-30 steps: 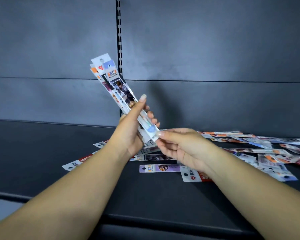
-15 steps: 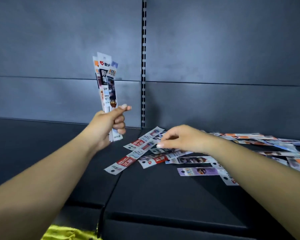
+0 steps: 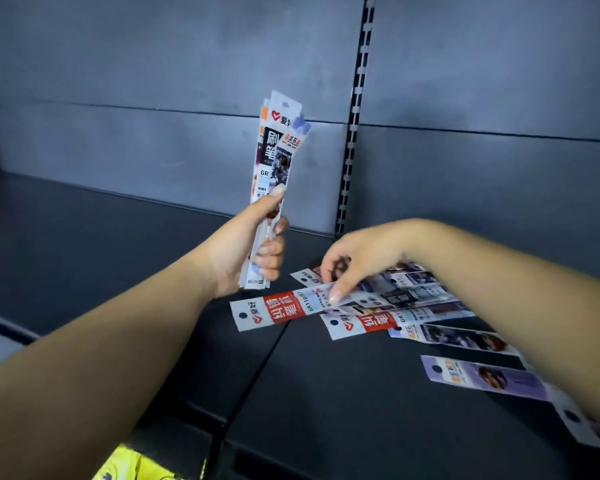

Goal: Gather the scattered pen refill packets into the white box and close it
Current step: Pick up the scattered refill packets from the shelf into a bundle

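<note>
Reaching down, her right hand fingertips pinch the red-banded refill packet, lying crosswise; left hand grips the upright packet bundle.

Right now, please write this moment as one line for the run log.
left hand: holds upright bundle of packets | right hand: fingertip on red-labelled packet on shelf | white box: not in view
</note>
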